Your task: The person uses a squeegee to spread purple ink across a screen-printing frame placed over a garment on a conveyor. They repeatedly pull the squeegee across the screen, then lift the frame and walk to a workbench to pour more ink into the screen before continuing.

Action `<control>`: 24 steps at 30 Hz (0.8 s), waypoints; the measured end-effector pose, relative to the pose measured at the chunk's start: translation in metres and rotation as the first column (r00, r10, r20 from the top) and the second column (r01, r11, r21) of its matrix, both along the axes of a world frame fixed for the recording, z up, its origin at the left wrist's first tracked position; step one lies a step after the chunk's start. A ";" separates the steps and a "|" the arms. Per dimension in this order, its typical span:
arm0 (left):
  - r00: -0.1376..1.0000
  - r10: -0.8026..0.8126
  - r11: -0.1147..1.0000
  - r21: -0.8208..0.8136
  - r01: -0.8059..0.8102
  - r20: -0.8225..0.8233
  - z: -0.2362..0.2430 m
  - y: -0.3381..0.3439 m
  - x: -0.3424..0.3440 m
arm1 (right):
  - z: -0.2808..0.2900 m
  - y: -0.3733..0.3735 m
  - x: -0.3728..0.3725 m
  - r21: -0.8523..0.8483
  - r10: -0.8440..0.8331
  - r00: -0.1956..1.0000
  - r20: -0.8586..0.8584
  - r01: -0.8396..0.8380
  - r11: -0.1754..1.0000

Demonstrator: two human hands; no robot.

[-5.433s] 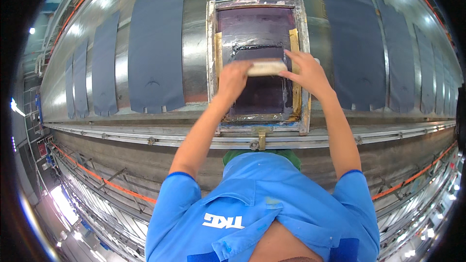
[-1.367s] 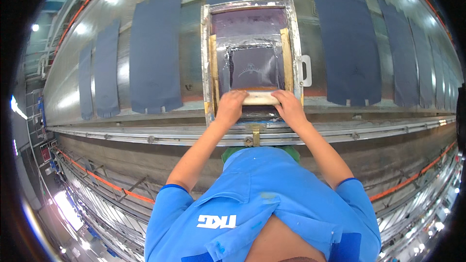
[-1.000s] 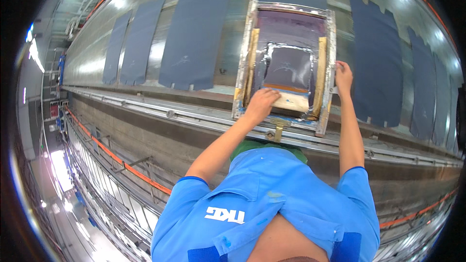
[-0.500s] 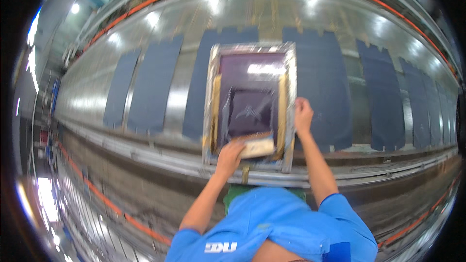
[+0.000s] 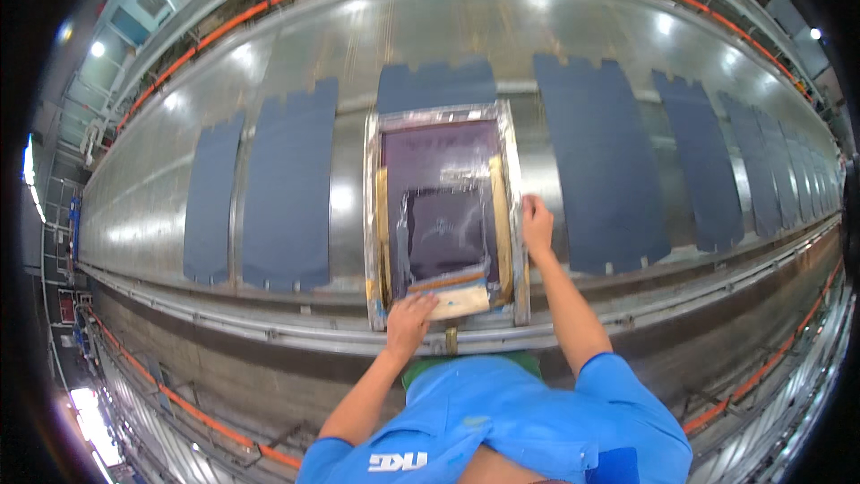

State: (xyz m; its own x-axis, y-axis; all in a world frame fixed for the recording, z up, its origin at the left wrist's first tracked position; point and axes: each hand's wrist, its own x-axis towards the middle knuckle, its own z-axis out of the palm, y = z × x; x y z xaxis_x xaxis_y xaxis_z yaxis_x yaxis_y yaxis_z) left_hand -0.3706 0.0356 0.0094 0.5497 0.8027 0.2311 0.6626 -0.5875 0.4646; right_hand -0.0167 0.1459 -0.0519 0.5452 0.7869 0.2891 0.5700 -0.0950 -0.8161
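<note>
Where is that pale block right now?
In the head view, the pale block is low, near the middle, inside the near end of the metal frame, with the person's left hand at its left end.

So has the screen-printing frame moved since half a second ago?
Yes, left: the screen-printing frame covered the edge of the blue-grey cut panel on its right; now metal table shows between them.

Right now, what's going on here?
A person in a blue short-sleeved shirt has the left hand on the left end of a pale wooden squeegee, inside the near end of a silver rectangular frame. The right hand is at the frame's right side, grip unclear. Flat dark-blue panels lie to both sides on a long metallic table.
</note>
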 end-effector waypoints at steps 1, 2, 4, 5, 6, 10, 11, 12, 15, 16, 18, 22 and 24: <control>1.000 -0.021 1.000 -0.012 0.021 -0.010 0.000 -0.012 -0.004 | 0.001 -0.001 0.002 -0.073 0.004 1.000 -0.022 -0.005 0.997; 0.999 -0.042 0.998 -0.038 0.041 -0.005 0.007 -0.017 -0.008 | 0.011 -0.005 0.000 -0.148 0.010 0.999 -0.039 -0.015 0.989; 0.998 -0.055 0.998 -0.041 0.054 -0.038 0.012 -0.024 -0.016 | 0.028 -0.006 -0.006 -0.205 0.040 0.995 -0.093 -0.058 0.977; 0.996 -0.068 0.998 -0.019 0.067 -0.062 0.012 -0.024 -0.020 | 0.030 -0.008 -0.004 -0.248 0.068 0.997 -0.032 -0.074 0.966; 0.994 -0.081 0.997 0.011 0.082 -0.078 0.011 -0.017 -0.020 | 0.033 -0.006 0.001 -0.283 0.099 0.994 0.034 -0.086 0.955; 0.999 -0.014 0.996 0.090 0.018 -0.038 0.007 0.044 0.002 | 0.074 -0.013 -0.002 -0.324 0.229 0.743 0.628 -0.018 0.946; 1.000 0.018 0.993 0.120 -0.017 -0.005 0.002 0.068 0.008 | 0.088 -0.011 -0.010 -0.360 0.309 0.787 0.534 -0.119 0.925; 0.998 0.054 0.994 0.090 -0.055 0.010 0.000 0.092 0.014 | 0.109 -0.006 -0.024 -0.377 0.414 0.800 0.434 -0.256 0.890; 0.987 0.052 0.998 -0.050 -0.045 0.153 0.016 0.168 0.028 | 0.143 0.005 -0.062 -0.385 0.621 0.750 0.227 -0.516 0.765; 0.993 0.047 0.994 -0.101 -0.037 0.104 0.032 0.186 0.036 | 0.134 0.019 -0.064 -0.399 0.632 0.738 0.238 -0.519 0.756; 0.996 0.017 0.999 -0.045 -0.013 0.087 0.032 0.210 0.041 | 0.114 0.036 -0.067 -0.408 0.638 0.730 0.247 -0.519 0.751; 0.997 0.012 0.998 -0.067 -0.007 0.073 0.014 0.187 0.034 | 0.086 0.017 -0.077 -0.366 0.625 0.738 0.255 -0.525 0.769; 0.997 -0.032 0.993 -0.115 0.040 0.074 0.013 0.149 0.029 | 0.081 -0.027 -0.081 -0.386 0.631 0.741 0.230 -0.525 0.758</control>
